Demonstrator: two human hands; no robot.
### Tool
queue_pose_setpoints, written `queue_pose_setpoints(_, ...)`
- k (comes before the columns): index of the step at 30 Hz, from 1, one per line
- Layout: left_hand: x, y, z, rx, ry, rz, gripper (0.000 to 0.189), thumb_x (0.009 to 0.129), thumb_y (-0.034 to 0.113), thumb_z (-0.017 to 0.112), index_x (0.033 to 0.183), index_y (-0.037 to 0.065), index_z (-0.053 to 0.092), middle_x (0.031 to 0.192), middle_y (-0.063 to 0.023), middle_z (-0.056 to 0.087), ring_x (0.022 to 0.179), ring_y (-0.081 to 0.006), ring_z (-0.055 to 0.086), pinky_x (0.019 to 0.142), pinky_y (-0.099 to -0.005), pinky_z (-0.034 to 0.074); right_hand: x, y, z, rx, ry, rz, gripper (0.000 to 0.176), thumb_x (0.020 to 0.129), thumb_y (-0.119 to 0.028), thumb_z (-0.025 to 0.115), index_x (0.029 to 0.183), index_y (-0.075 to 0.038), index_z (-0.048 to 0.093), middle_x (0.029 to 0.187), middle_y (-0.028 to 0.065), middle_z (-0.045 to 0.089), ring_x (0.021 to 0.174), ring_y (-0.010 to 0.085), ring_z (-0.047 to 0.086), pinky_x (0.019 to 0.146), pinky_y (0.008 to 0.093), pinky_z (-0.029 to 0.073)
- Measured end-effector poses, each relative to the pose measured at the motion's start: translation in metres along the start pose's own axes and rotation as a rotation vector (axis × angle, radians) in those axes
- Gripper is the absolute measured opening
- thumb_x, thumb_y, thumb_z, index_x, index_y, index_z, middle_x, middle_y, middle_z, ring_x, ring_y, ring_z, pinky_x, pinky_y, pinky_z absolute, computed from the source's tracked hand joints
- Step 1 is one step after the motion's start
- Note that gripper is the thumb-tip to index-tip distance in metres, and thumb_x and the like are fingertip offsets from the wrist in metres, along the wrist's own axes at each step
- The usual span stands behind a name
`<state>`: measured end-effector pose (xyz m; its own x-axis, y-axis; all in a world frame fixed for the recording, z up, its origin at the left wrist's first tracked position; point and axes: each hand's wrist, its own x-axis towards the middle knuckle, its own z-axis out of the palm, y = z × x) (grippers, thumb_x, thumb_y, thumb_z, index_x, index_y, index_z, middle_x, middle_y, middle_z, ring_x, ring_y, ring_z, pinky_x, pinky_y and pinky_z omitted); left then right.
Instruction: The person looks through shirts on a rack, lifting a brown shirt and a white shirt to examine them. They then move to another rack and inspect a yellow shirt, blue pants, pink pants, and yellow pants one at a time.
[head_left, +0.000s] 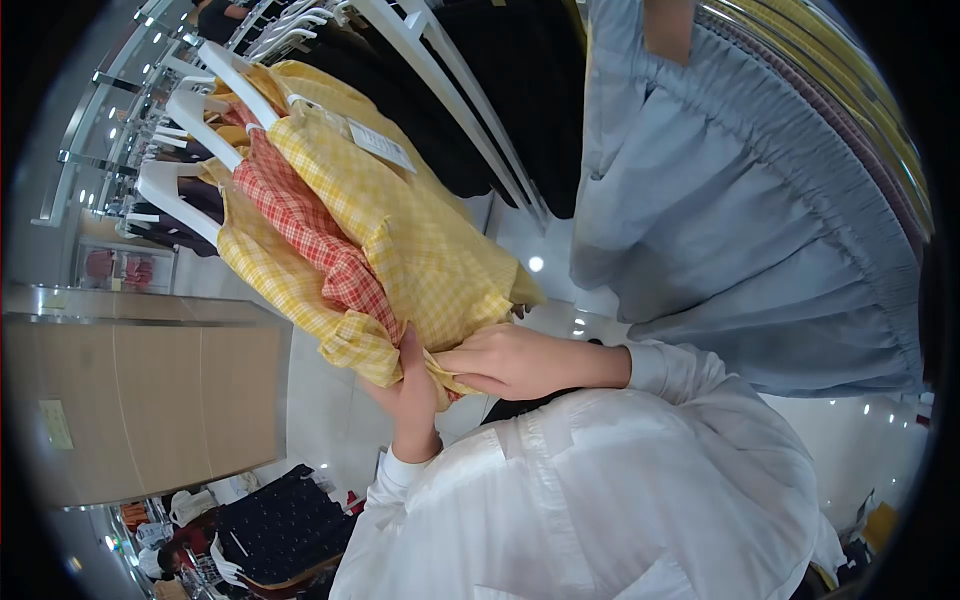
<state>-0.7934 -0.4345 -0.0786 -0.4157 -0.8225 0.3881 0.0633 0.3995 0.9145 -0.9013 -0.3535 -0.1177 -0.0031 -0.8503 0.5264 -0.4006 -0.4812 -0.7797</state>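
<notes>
The person's left hand [403, 383] is gripping a bunch of yellow checked cloth [441, 384], its thumb lying along the near side while most of its fingers are hiding behind the fabric. The right hand [510, 362] is pinching the same bunch just beside it, its fingertips sinking into the folds — exactly how they are holding on is staying out of sight. Which garment this cloth is belonging to is hard to tell, as the pieces are overlapping there; a small bit of red is showing beneath the hands.

Above and to the left, a wider yellow garment [430, 260], a red checked garment [290, 205] and a narrower yellow garment [275, 275] are hanging side by side at a slant from white hangers [182, 205], the red one being partly covered between the two. A white tag [382, 145] is lying against the wider one, its print being too small to read.

On the right, a gray gathered garment [720, 210] is hanging near the right forearm, the top edge of the view cutting it off — a brown shape [668, 30] is overlapping it there, unidentifiable. At lower left, a dark patterned garment [280, 525] is lying partly behind the white sleeve.
</notes>
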Motion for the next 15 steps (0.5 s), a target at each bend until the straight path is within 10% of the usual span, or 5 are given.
queue_pose_setpoints(7,0.003,-0.018,0.000,0.028,-0.054,0.011,0.042,0.082,-0.001,0.052,0.120,-0.006,0.037,0.121,-0.0141,0.044,0.107,-0.0206,0.044,0.092,-0.0325,0.034,-0.015,0.010,-0.003,-0.084,0.095,0.092,0.038,0.075,-0.004,0.053,0.113,-0.006,0.051,0.090,0.0130,0.059,0.076,0.0311,0.056,0.068,0.0362,0.045)
queue_pose_setpoints(15,0.008,-0.050,-0.010,0.010,-0.194,0.070,0.030,0.076,0.003,0.059,0.103,-0.008,0.048,0.101,-0.0143,0.055,0.090,-0.0209,0.053,0.081,-0.0319,0.041,-0.065,-0.009,0.000,-0.268,0.374,0.459,0.043,0.076,-0.007,0.054,0.119,-0.011,0.048,0.086,0.0099,0.059,0.077,0.0258,0.055,0.071,0.0348,0.043)
